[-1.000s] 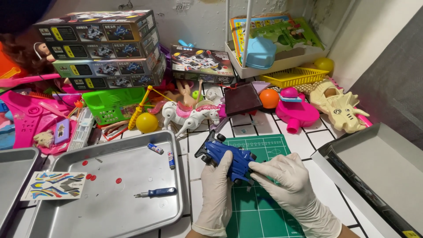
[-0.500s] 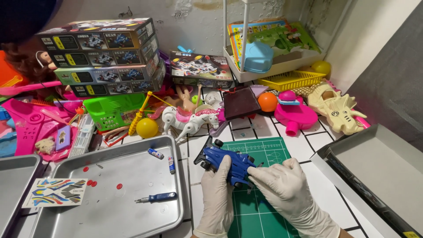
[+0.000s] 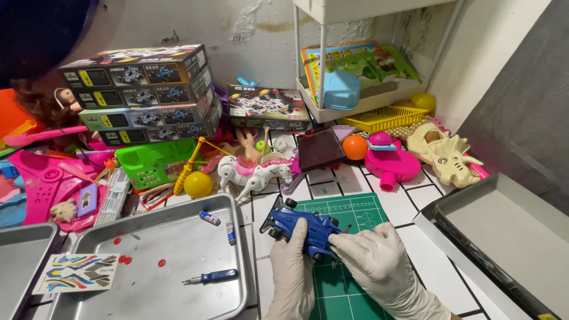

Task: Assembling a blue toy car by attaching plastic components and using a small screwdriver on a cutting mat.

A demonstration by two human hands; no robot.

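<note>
Clamped from both sides in gloved hands, left hand (image 3: pixel 291 266) cupping underneath, right hand (image 3: pixel 372 261) pinching the rear end: blue toy car (image 3: pixel 302 226), kept steady above green cutting mat (image 3: pixel 355 213); screwdriver (image 3: pixel 210 277) on metal tray (image 3: pixel 148 237) leftward.

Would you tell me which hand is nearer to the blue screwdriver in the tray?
Left. The left hand is just right of the blue screwdriver; the right hand is farther right, beyond it.

Open green cutting mat (image 3: pixel 355 216) ahead of fingers, toy horse (image 3: pixel 252 172) and boxes (image 3: pixel 142 95) blocking beyond, steel tray (image 3: pixel 154 261) left, grey box lid (image 3: pixel 504 231) right
</note>
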